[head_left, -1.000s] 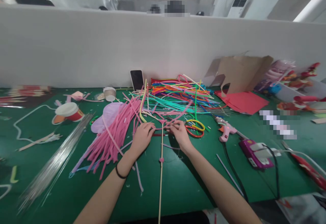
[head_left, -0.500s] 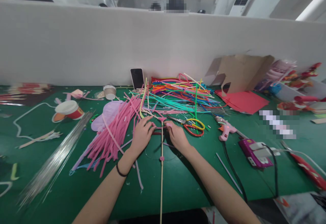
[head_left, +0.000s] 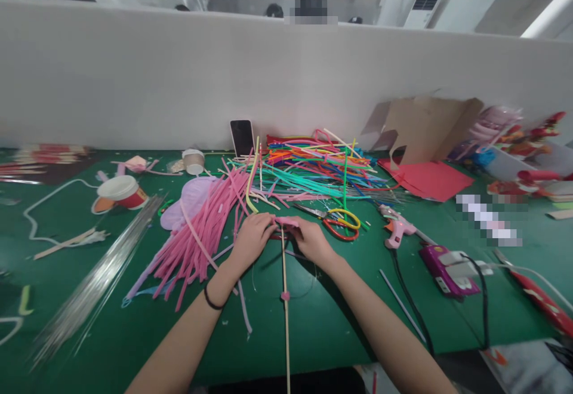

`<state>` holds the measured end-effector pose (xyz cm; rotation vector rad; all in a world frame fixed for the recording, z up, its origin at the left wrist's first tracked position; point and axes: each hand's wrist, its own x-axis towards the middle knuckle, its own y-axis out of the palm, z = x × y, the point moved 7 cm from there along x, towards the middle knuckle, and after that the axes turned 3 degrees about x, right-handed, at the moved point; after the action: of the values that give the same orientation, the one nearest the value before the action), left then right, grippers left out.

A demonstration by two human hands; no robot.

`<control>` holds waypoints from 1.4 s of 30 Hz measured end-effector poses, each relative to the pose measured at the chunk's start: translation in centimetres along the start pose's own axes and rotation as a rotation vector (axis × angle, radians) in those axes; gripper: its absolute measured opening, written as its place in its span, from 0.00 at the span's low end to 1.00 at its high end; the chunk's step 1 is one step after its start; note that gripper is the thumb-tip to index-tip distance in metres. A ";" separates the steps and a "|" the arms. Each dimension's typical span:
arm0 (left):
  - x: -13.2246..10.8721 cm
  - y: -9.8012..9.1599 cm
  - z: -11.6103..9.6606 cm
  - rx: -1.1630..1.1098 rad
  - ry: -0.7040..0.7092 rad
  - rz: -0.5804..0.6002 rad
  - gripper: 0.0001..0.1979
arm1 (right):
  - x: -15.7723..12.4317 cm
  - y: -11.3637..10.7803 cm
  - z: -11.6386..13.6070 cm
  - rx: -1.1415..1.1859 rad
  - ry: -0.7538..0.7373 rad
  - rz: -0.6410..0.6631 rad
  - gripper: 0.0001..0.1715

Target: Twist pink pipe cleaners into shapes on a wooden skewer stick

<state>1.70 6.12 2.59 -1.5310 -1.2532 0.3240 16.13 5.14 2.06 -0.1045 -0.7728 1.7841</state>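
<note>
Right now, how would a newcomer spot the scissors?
On the green table, find the right hand. Just beside it lie the scissors, blades pointing left. Unlike the pink glue gun farther right, they have one yellow and one red handle loop.

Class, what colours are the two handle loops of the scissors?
One is a yellow loop, the other a red loop; the head view shows both best.

1. We find the stick (head_left: 287, 334) between the left hand (head_left: 254, 237) and right hand (head_left: 312, 240).
2. Left of the hands we record the strip bundle (head_left: 201, 239), then the wire bundle (head_left: 102, 271).
3. Right of them we note scissors (head_left: 326, 215), then the glue gun (head_left: 396, 230), then the power block (head_left: 436, 262).
4. Behind, we log the phone (head_left: 242, 137) before the partition (head_left: 179, 77).
</note>
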 end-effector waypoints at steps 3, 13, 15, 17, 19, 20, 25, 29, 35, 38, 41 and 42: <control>0.0 0.2 -0.1 0.023 0.020 0.013 0.09 | 0.1 -0.1 0.0 -0.175 -0.067 0.011 0.19; 0.0 -0.1 -0.6 0.035 0.034 -0.027 0.08 | 0.0 -0.8 0.7 -0.384 -0.184 -0.037 0.13; 0.0 -0.1 -0.6 0.041 0.029 -0.040 0.09 | 0.0 -0.4 0.6 -0.384 -0.191 -0.006 0.14; 0.0 0.0 -0.6 0.047 0.030 -0.051 0.09 | 0.1 0.1 0.2 -0.378 -0.176 0.039 0.14; 0.0 0.1 -0.6 0.056 0.034 -0.058 0.09 | 0.2 0.4 -0.2 -0.381 -0.146 0.065 0.13; 0.0 0.1 -0.6 0.062 0.037 -0.056 0.09 | 0.3 0.6 -0.4 -0.387 -0.133 0.069 0.13; 0.0 0.1 -0.6 0.092 0.030 -0.035 0.10 | 0.5 0.6 -0.6 -0.348 -0.119 0.033 0.12; 0.0 -0.3 -0.8 0.095 0.017 -0.020 0.11 | 0.5 0.5 -0.9 -0.335 -0.099 0.006 0.13; -0.2 -1.1 0.2 0.067 -0.006 -0.044 0.08 | 0.4 0.3 -0.8 -0.311 -0.093 -0.009 0.12; -0.2 -1.1 1.8 -0.033 -0.114 -0.085 0.08 | 0.3 0.2 -0.6 -0.305 -0.093 -0.012 0.12; -0.2 -0.8 2.5 -0.084 -0.162 -0.076 0.08 | 0.3 0.1 -0.4 -0.288 -0.097 -0.024 0.11; -0.1 -0.7 2.5 -0.088 -0.163 -0.067 0.08 | 0.2 0.1 -0.4 -0.282 -0.097 -0.028 0.11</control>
<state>-0.59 7.28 2.15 -1.5576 -1.4597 0.3603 16.11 5.49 1.79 -0.1936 -1.0886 1.6543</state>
